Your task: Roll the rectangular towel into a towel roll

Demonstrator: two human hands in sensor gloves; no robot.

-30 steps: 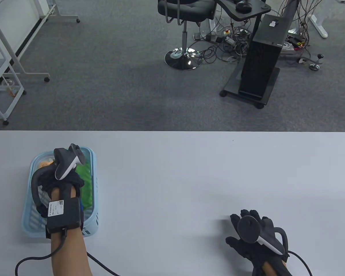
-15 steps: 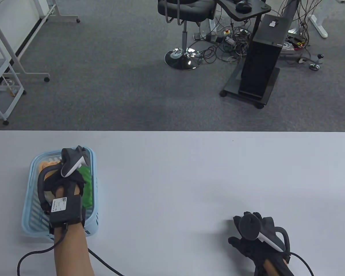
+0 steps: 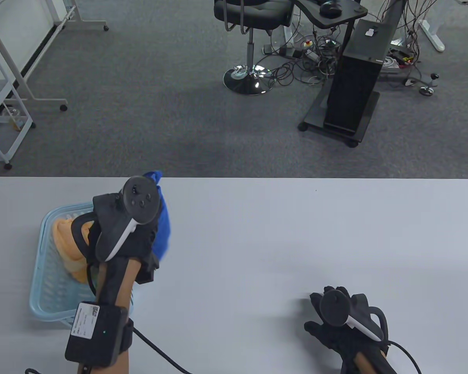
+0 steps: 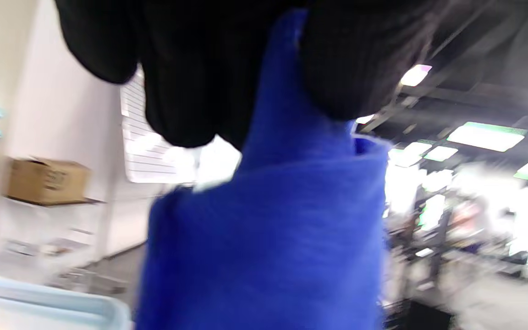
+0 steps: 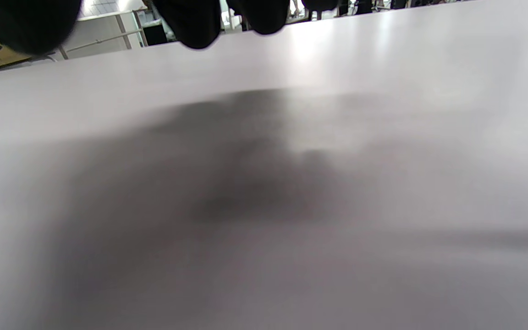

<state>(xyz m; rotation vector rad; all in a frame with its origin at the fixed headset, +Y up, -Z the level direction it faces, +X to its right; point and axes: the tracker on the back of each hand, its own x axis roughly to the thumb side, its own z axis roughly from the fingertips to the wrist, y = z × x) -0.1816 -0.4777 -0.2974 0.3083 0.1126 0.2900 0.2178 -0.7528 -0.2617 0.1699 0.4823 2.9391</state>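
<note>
Towel [image 3: 163,222], blue, hangs bunched from the left hand [image 3: 140,241], which pinches it above the pale basket [image 3: 43,280] holding an orange cloth [image 3: 68,249]. Fetching looks like the step in hand; next, spread it flat on the surface [image 3: 257,241]. The right hand [image 3: 341,323] rests spread and holds nothing.

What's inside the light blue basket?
An orange towel lies bunched inside the basket. The left hand and arm cover its right side, so anything there is hidden.
</note>
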